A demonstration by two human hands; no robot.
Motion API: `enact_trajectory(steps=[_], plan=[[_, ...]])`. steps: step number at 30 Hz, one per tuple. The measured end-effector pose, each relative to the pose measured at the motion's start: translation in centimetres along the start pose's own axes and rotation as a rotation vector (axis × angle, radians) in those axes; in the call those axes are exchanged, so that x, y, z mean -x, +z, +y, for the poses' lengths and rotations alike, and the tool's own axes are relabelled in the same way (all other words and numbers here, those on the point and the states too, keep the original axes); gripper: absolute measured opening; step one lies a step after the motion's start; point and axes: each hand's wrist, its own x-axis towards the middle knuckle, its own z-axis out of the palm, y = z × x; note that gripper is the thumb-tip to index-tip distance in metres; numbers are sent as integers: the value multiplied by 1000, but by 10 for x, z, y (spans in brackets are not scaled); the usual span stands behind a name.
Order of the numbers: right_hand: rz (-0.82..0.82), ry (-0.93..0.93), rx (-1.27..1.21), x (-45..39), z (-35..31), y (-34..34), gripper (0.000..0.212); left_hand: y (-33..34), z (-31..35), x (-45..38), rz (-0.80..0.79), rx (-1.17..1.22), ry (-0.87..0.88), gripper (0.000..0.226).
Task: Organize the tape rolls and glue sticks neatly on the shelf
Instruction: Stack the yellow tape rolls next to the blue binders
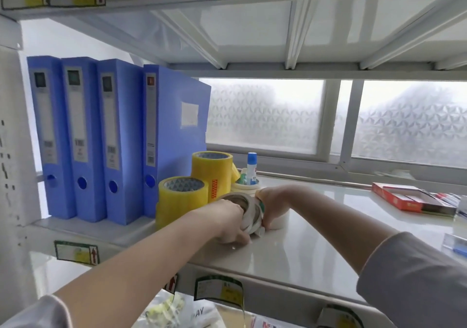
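Head view, writing: the four blue file boxes point(101, 138) carry spine labels and barcodes, too blurred to read; the shelf-edge tags point(75, 251) show a red arrow, their print unreadable.
Head view, tall yellow tape stack point(211, 173): has a strip of red print down its side, illegible.
Head view, shelf point(316, 239): white, glossy, with a frosted window behind it.
Left hand point(228, 223): curled round a white tape roll point(249, 212), gripping it on its edge, tilted, low over the shelf.
Right hand point(269, 205): at 3 o'clock of that roll, fingers bent against it; a pale roll point(280, 220) lies just beside the hand, and whether the hand grips either one I cannot tell.
Short yellow tape roll point(180, 201): at 9 o'clock of the hands, touching the file boxes' foot.
Glue stick point(251, 168): blue cap, upright in a cream roll point(244, 188), at 12 o'clock of the hands.
Red box point(409, 197): open, at 3 o'clock, well apart.
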Motion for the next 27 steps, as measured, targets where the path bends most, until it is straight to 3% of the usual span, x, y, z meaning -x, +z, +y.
enact_trajectory(steps=[6,12,21,27], plan=[[-57,-9,16,8,7,-3,49,-3,7,-7,-51,52,-34,57],[-45,18,7,24,26,2,53,-3,19,-9,-17,88,-19,48],[-4,96,-6,92,70,16,33,-10,84,-7,22,8,100,50],[29,197,-69,159,116,39,37,-14,141,-1,19,27,192,55]])
